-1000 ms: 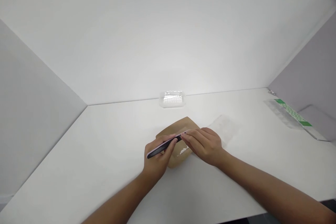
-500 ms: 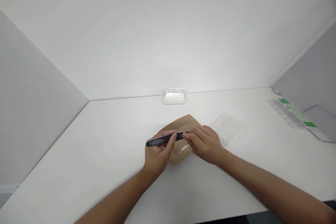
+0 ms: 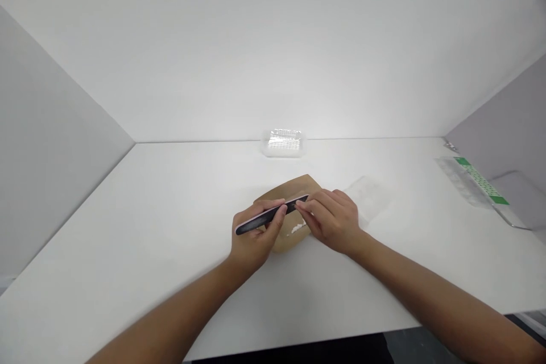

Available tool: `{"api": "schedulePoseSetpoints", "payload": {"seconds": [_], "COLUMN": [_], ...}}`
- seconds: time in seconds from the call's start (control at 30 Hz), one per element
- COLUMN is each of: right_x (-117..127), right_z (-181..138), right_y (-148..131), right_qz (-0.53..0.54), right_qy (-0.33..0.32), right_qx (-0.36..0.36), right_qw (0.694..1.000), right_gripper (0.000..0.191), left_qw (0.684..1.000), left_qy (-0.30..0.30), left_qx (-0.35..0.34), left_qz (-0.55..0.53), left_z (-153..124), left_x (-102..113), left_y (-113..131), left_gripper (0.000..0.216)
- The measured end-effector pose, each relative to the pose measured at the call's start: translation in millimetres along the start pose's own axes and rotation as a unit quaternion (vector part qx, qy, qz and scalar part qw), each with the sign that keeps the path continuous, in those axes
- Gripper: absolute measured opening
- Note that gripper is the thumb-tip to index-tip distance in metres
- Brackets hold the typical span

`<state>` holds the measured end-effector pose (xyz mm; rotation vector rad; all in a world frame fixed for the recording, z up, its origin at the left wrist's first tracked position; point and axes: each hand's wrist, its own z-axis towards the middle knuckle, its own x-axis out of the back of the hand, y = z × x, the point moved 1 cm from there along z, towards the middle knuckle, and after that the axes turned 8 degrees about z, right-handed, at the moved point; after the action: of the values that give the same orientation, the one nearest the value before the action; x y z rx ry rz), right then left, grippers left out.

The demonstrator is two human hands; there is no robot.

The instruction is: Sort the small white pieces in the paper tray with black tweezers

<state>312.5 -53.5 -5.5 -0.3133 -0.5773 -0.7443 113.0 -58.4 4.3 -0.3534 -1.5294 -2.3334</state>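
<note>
My left hand (image 3: 252, 237) is closed round a long dark nail file (image 3: 270, 215) with a pink edge, held slanted above a brown paper sheet (image 3: 286, 195) on the white table (image 3: 170, 205). My right hand (image 3: 331, 219) is closed, its fingertips pinched against the file's right end; whether they hold anything is hidden. A little white dust (image 3: 297, 229) lies on the paper under the file.
A clear plastic box (image 3: 283, 143) stands at the back wall. A clear bag (image 3: 368, 198) lies right of the paper. At the far right lie a clear packet with a green patterned strip (image 3: 476, 181) and a clear tray (image 3: 514, 197). Grey partitions flank the table.
The file has tilted back and forth slightly between my hands. The view has shifted a little; both hands stay over the brown paper.
</note>
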Motion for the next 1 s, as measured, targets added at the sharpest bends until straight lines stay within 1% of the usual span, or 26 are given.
{"api": "schedulePoseSetpoints", "payload": {"seconds": [0.1, 0.17, 0.3, 0.4, 0.53, 0.63, 0.8, 0.93, 1.0], "right_x": [3.9, 4.0, -0.3, -1.5, 2.2, 5.0, 4.7, 2.8, 2.3], "right_z": [-3.9, -5.2, -2.1, 1.2, 0.6, -1.2, -3.3, -5.3, -5.8], "right_y": [10.3, 14.4, 9.9, 5.0, 9.2, 13.1, 6.4, 4.5, 7.2], "right_qz": [-0.021, -0.029, -0.034, -0.030, -0.024, -0.026, -0.018, -0.028, -0.039], "right_qy": [-0.028, -0.032, -0.025, -0.023, -0.009, -0.006, -0.007, -0.007, -0.005], "right_qx": [0.001, 0.000, -0.006, -0.014, -0.028, -0.033, -0.055, -0.059, -0.065], "right_qw": [0.999, 0.999, 0.999, 0.999, 0.999, 0.999, 0.998, 0.998, 0.997], "right_gripper": [0.024, 0.025, 0.023, 0.017, 0.016, 0.014, 0.017, 0.018, 0.019], "left_qw": [1.000, 1.000, 0.999, 0.999, 0.998, 0.996, 0.996, 0.993, 0.992], "left_qy": [0.007, 0.004, 0.004, 0.010, -0.014, -0.016, -0.007, -0.021, -0.026], "left_qx": [0.003, -0.005, -0.037, -0.046, -0.066, -0.083, -0.089, -0.117, -0.120], "left_qz": [0.008, 0.010, 0.018, 0.025, 0.016, 0.020, 0.025, 0.013, 0.016], "left_z": [-0.5, -1.2, -1.8, -1.4, -2.1, -3.0, -3.7, -4.6, -4.7], "left_x": [-0.1, 0.1, 1.9, 3.6, 3.3, 2.8, 2.3, 1.4, 0.9], "left_y": [0.6, 0.7, 1.1, 0.5, -2.0, -3.5, -4.9, -8.0, -9.8], "left_gripper": [0.013, 0.013, 0.013, 0.015, 0.016, 0.015, 0.015, 0.016, 0.018]}}
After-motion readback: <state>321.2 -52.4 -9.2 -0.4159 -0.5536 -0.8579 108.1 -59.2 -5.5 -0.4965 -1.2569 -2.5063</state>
